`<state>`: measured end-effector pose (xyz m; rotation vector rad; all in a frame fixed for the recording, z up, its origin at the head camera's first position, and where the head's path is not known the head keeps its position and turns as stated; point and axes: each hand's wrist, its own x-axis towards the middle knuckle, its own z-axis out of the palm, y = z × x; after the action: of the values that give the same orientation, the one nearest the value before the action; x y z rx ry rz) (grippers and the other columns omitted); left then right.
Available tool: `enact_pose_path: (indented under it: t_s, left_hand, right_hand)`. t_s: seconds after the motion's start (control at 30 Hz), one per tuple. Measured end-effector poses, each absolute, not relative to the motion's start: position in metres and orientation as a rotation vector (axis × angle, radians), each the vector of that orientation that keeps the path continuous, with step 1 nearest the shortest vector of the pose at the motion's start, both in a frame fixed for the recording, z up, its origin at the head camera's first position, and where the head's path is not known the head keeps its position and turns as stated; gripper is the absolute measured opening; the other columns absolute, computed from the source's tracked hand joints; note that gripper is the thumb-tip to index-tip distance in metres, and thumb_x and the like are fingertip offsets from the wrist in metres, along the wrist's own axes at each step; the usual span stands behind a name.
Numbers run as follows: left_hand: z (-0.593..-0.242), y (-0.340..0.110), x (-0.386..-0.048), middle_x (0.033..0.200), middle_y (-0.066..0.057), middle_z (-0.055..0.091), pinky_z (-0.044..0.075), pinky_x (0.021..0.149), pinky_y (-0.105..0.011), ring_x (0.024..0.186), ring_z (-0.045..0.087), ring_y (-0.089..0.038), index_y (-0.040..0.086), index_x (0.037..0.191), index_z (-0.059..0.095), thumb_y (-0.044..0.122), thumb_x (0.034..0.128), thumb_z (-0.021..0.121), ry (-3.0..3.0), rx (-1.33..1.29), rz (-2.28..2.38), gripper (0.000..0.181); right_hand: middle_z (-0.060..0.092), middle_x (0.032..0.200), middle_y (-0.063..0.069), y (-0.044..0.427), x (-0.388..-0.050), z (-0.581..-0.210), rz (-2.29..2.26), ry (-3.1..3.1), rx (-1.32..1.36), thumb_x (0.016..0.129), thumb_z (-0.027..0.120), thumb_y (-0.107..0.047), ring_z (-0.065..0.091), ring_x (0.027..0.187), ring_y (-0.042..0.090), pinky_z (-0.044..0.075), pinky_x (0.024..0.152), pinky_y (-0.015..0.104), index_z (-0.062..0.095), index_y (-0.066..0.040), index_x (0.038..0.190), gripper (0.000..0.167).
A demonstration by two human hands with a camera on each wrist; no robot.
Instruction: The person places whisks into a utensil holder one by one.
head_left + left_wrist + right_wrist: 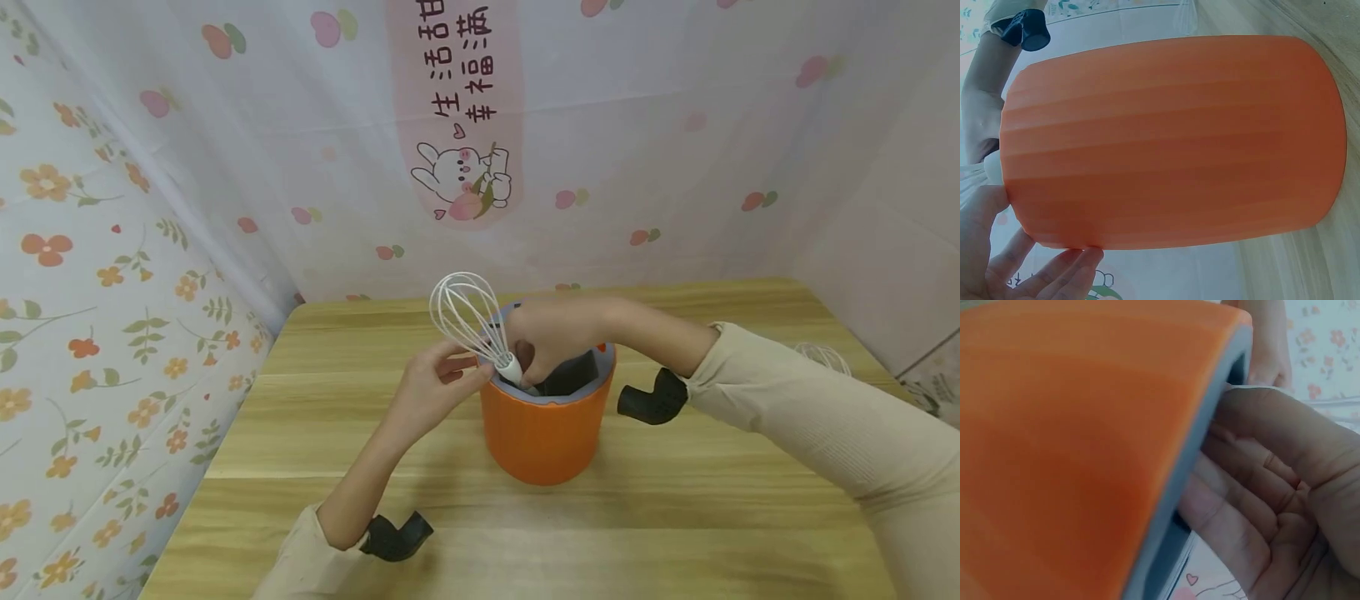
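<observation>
An orange container [543,442] with a grey inner rim stands upright on the table. A whisk [510,369] with a white handle leans out over its left rim, wire loops up. The right hand [558,329] reaches over the rim and pinches the handle low down; its fingertips are partly hidden. With thumb and fingers the left hand [431,387] holds the container's left rim, thumb beside the whisk handle. In the left wrist view that hand [1029,256] touches the container's upper edge [1172,150]. The right wrist view has the right hand [1285,494] at the container's mouth.
Another wire whisk head [823,357] shows at the table's right side, partly behind the right sleeve. Inside the container is a dark grey block-like part [573,375]. A printed curtain [637,167] hangs behind the wooden table [315,467], with floral cloth [112,333] on the left.
</observation>
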<state>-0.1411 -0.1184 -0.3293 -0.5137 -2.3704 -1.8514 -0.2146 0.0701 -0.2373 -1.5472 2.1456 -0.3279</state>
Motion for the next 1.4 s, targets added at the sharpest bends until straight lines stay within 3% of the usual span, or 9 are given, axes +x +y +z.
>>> enact_pose_path:
  t_s: [0.37, 0.63, 0.87, 1.17, 1.23, 1.4]
  left_hand:
    - [-0.328, -0.119, -0.142, 0.116, -0.004, 0.060, 0.047, 0.089, -0.040, 0.102, 0.060, -0.021, 0.009, 0.116, 0.062, 0.011, 0.0822, 0.069, -2.406, -0.496, -1.800, 0.035]
    - [-0.328, -0.118, -0.142, 0.116, -0.006, 0.060, 0.046, 0.090, -0.042, 0.101, 0.061, -0.023, 0.008, 0.111, 0.064, 0.013, 0.0816, 0.070, -2.419, -0.466, -1.796, 0.031]
    - [-0.328, -0.119, -0.142, 0.116, -0.007, 0.060, 0.047, 0.089, -0.041, 0.101, 0.061, -0.023, 0.007, 0.110, 0.065, 0.013, 0.0818, 0.070, -2.435, -0.450, -1.765, 0.030]
    - [-0.328, -0.120, -0.139, 0.119, -0.002, 0.058, 0.049, 0.086, -0.033, 0.103, 0.060, -0.021, 0.011, 0.115, 0.065, 0.015, 0.0833, 0.069, -2.419, -0.477, -1.808, 0.032]
    - [-0.328, -0.120, -0.139, 0.119, -0.002, 0.058, 0.050, 0.085, -0.032, 0.103, 0.059, -0.021, 0.012, 0.115, 0.064, 0.015, 0.0835, 0.068, -2.412, -0.485, -1.824, 0.032]
    - [-0.329, -0.119, -0.139, 0.119, -0.004, 0.058, 0.050, 0.085, -0.032, 0.104, 0.059, -0.022, 0.011, 0.115, 0.064, 0.014, 0.0835, 0.068, -2.399, -0.499, -1.832, 0.032]
  right_hand:
    - [0.048, 0.066, -0.007, 0.060, -0.211, -0.233, -0.319, 2.100, -1.459, 0.078, 0.067, -0.002, 0.045, 0.062, 0.007, 0.039, 0.058, 0.020, 0.059, -0.011, 0.086, 0.015]
    - [0.063, 0.078, -0.001, 0.074, -0.212, -0.232, -0.490, 2.056, -1.353, 0.083, 0.067, -0.007, 0.061, 0.066, 0.015, 0.052, 0.064, 0.026, 0.061, -0.005, 0.100, 0.018]
    - [0.064, 0.066, 0.001, 0.088, -0.213, -0.229, -0.448, 2.134, -1.379, 0.085, 0.065, -0.011, 0.062, 0.063, 0.017, 0.051, 0.059, 0.026, 0.068, -0.005, 0.081, 0.009]
    - [0.063, 0.070, 0.001, 0.113, -0.213, -0.235, -0.678, 2.140, -1.388, 0.087, 0.062, -0.007, 0.062, 0.068, 0.017, 0.052, 0.065, 0.029, 0.063, -0.005, 0.080, 0.007]
    - [0.063, 0.071, 0.002, 0.119, -0.212, -0.236, -0.708, 2.154, -1.349, 0.087, 0.062, -0.007, 0.063, 0.069, 0.017, 0.051, 0.075, 0.032, 0.063, -0.005, 0.082, 0.006]
    - [0.065, 0.077, 0.003, 0.135, -0.208, -0.232, -0.793, 2.208, -1.240, 0.086, 0.064, -0.009, 0.064, 0.075, 0.017, 0.051, 0.078, 0.035, 0.063, -0.004, 0.087, 0.006]
